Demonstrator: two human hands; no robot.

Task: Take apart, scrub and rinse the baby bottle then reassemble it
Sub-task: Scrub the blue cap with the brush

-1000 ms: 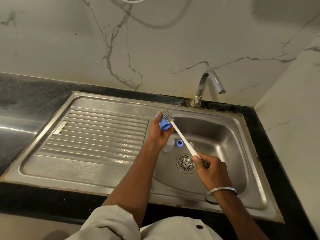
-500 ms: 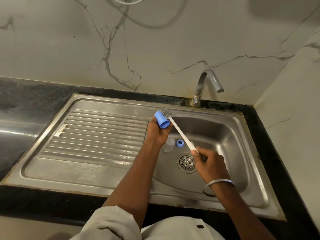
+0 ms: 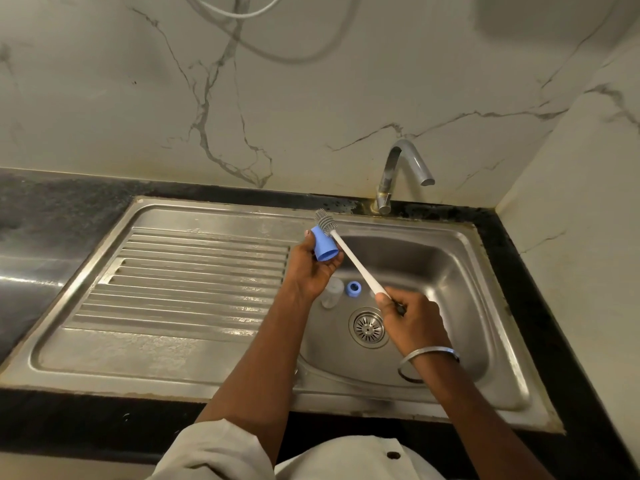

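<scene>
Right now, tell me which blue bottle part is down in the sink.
The small blue ring, loose on the sink floor beside the clear bottle. The larger blue cap is gripped in the left hand.

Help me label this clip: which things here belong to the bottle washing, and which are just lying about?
In the job: blue cap in the left hand; brush in the right hand; clear bottle and blue ring in the sink; tap.
Lying about: white cable on the wall; bangle on the right wrist; dark countertop.
</scene>
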